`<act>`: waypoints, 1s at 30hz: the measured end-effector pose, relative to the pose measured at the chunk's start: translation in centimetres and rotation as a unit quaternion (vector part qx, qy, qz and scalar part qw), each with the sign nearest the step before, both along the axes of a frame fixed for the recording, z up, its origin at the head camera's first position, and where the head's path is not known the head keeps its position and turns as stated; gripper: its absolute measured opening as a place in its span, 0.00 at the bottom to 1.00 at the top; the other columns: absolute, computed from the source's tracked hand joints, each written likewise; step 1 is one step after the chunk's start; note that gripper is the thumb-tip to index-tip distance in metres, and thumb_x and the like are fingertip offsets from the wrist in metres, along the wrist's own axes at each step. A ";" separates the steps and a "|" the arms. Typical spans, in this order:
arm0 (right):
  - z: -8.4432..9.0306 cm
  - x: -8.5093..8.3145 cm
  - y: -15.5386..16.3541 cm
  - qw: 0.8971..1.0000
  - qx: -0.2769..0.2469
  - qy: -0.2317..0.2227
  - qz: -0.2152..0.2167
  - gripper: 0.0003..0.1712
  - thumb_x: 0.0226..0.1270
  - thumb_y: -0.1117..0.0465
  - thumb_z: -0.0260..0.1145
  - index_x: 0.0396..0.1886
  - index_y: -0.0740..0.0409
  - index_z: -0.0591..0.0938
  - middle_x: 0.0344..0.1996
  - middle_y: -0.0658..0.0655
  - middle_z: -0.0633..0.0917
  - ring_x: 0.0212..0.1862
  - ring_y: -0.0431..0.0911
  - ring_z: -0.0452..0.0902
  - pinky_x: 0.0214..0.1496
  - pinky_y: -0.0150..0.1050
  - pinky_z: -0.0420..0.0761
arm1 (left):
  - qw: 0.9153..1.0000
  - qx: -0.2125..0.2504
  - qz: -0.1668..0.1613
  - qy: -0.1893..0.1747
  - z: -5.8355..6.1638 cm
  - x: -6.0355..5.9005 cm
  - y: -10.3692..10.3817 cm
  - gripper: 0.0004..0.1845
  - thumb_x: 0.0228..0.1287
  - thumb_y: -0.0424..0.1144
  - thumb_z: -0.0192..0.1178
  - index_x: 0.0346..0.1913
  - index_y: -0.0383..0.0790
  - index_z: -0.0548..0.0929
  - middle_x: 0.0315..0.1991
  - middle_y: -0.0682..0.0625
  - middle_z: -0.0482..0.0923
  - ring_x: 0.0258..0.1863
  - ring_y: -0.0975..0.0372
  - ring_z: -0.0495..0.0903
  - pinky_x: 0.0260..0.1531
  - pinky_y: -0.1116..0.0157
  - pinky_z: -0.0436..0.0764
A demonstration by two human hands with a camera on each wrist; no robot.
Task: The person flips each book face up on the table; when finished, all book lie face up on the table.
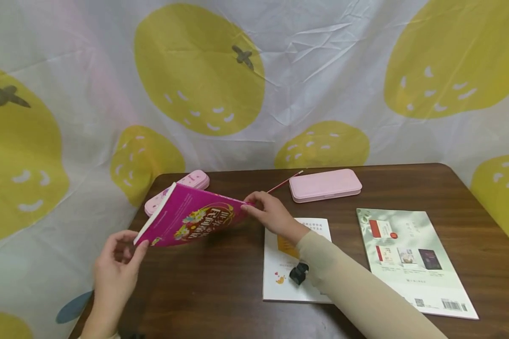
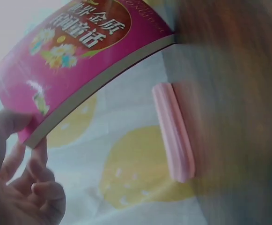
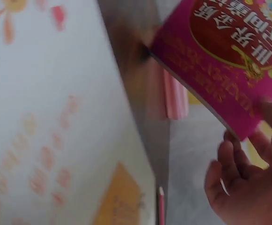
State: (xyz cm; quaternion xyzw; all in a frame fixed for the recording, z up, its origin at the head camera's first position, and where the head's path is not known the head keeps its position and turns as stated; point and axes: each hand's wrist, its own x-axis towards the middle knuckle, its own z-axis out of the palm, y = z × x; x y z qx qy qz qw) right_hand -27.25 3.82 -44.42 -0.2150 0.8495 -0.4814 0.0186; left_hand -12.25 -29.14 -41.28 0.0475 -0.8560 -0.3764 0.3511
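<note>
Behind the dark wooden table [image 1: 220, 292] hangs a white cloth printed with yellow fruit. Above the table's left part, a magenta book [image 1: 186, 217] is held off the surface: the left hand [image 1: 118, 268] pinches its near-left corner, the right hand [image 1: 272, 214] its far-right corner. A pink pencil case [image 1: 324, 184] lies by the far edge.
</note>
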 end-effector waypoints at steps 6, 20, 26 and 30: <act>0.7 0.3 0.6 0.998 -0.034 0.000 0.052 0.13 0.74 0.61 0.67 0.55 0.54 0.82 0.47 0.55 0.83 0.46 0.45 0.77 0.50 0.38 0.78 | 0.999 0.030 0.029 0.031 1.4 -0.1 0.5 0.15 0.58 0.28 0.74 0.47 0.31 0.84 0.22 0.58 0.68 0.20 0.71 0.64 0.21 0.76 0.63; 0.5 0.5 0.9 0.998 -0.049 0.008 0.044 0.15 0.75 0.60 0.66 0.58 0.48 0.77 0.40 0.55 0.84 0.39 0.51 0.78 0.42 0.38 0.77 | 0.993 -0.020 0.032 -0.115 1.8 -0.6 0.1 0.21 0.61 0.34 0.74 0.54 0.38 0.79 0.32 0.44 0.84 0.21 0.69 0.64 0.21 0.71 0.62; 0.4 0.5 0.9 0.999 -0.016 -0.015 0.035 0.14 0.74 0.59 0.67 0.56 0.47 0.77 0.42 0.54 0.83 0.41 0.47 0.77 0.43 0.37 0.77 | 0.983 -0.118 -0.011 -0.144 1.0 -0.6 -0.4 0.18 0.59 0.36 0.76 0.48 0.40 0.80 0.28 0.48 0.82 0.22 0.70 0.65 0.22 0.69 0.64; 0.1 0.4 0.9 0.997 0.023 -0.044 0.066 0.18 0.69 0.62 0.72 0.55 0.48 0.79 0.47 0.54 0.83 0.47 0.48 0.80 0.53 0.43 0.81 | 0.969 -0.157 -0.041 -0.188 0.6 -0.7 -0.8 0.13 0.57 0.38 0.77 0.43 0.43 0.85 0.26 0.52 0.83 0.22 0.69 0.67 0.23 0.67 0.65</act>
